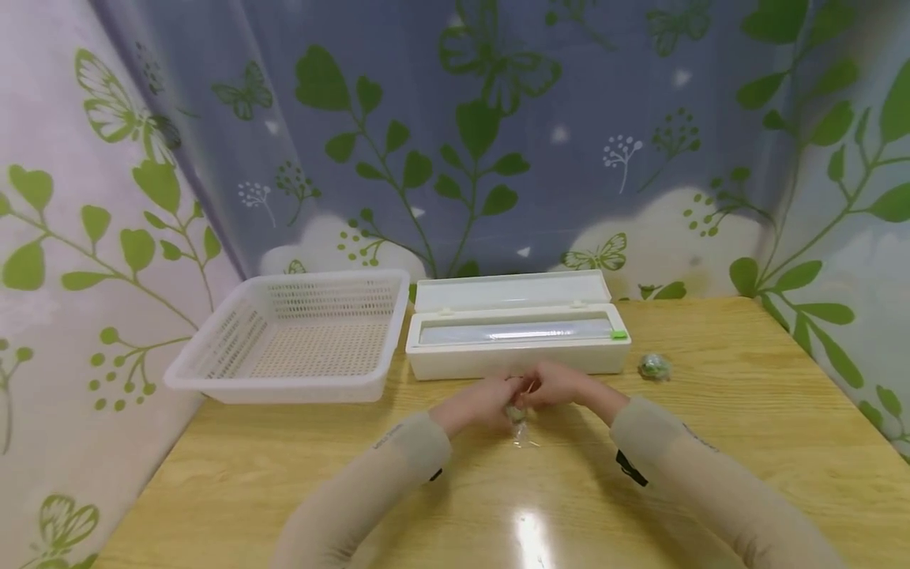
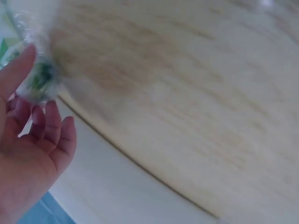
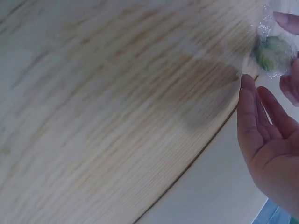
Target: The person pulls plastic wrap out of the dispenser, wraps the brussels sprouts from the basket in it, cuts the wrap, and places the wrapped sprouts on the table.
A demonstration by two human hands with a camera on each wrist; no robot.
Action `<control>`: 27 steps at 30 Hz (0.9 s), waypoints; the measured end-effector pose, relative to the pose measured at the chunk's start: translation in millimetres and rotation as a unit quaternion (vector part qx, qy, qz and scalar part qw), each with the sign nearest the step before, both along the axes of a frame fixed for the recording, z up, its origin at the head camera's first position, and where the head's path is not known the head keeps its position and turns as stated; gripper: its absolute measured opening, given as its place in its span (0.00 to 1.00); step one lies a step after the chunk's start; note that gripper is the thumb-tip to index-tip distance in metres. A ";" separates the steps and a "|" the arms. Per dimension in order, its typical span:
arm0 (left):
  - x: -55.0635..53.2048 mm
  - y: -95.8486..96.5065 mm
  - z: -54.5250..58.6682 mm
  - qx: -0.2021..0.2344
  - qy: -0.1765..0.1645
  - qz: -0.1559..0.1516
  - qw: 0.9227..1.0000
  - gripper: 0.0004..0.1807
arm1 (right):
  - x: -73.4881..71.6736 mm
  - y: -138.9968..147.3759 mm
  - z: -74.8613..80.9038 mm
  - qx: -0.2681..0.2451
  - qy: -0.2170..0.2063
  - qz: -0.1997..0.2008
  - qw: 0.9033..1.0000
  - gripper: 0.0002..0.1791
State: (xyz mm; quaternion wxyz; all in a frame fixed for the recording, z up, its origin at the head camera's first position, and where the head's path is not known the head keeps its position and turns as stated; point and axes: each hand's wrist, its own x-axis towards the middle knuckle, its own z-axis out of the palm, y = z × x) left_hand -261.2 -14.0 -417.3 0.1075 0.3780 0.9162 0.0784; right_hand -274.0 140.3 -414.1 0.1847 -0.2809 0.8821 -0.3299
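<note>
Both hands meet in front of the white box in the head view, around a small round green vegetable wrapped in clear film (image 3: 275, 55). My left hand (image 1: 483, 403) holds it, its thumb lying over the film in the left wrist view. My right hand (image 1: 558, 385) pinches at the bundle from the other side, fingers curved; its exact grip is partly hidden. A loose tail of clear film (image 1: 522, 435) hangs toward the person. Farther right, a second film-wrapped green vegetable (image 1: 654, 366) lies on the table.
The long white cling film box (image 1: 455, 365) stands behind the hands, lid (image 1: 512, 291) raised, with a green slider (image 1: 619, 334) at its right end. A white perforated basket (image 1: 284, 387) sits to the left on the wooden table (image 1: 711, 411). A patterned curtain (image 1: 398, 95) hangs behind.
</note>
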 end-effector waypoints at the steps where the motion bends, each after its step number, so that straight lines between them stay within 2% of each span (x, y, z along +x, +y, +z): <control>1: 1.4 -0.5 2.6 0.000 -0.011 -0.005 1.000 0.30 | 0.1 0.1 -1.1 -0.001 -0.004 0.001 1.000 0.13; 4: 3.1 -4.1 10.1 0.017 -0.048 -0.030 0.998 0.22 | 2.3 -0.9 -3.2 -0.010 -0.015 0.012 1.000 0.14; 7: 0.4 -10.5 15.9 0.066 -0.095 -0.042 0.992 0.12 | 6.4 -2.2 -4.3 -0.023 -0.004 0.034 0.999 0.13; 9: -3.5 -14.8 19.0 0.097 -0.118 -0.030 0.988 0.10 | 9.6 -2.6 -3.4 -0.028 0.005 0.047 0.998 0.13; 11: -6.4 -18.0 21.3 0.118 -0.133 -0.001 0.984 0.10 | 11.6 -2.4 -2.0 -0.029 0.010 0.053 0.998 0.13; 14: -10.2 -20.3 20.5 0.110 -0.124 0.032 0.986 0.13 | 12.0 -2.4 -0.5 -0.021 0.014 0.042 0.999 0.12; 17: -11.7 -19.9 16.1 0.085 -0.097 0.036 0.991 0.12 | 9.4 -4.0 -2.8 -0.023 0.038 0.018 0.999 0.12; 20: -12.0 -17.2 11.5 0.079 -0.077 0.038 0.993 0.10 | 5.7 -6.3 -7.2 -0.033 0.077 -0.013 0.996 0.13; 23: -12.2 -13.3 8.4 0.092 -0.075 0.051 0.992 0.08 | 3.2 -7.9 -11.5 -0.034 0.116 -0.039 0.992 0.13; 27: -13.1 -8.4 7.8 0.101 -0.074 0.065 0.990 0.07 | 2.3 -7.3 -14.4 -0.022 0.175 -0.037 0.984 0.15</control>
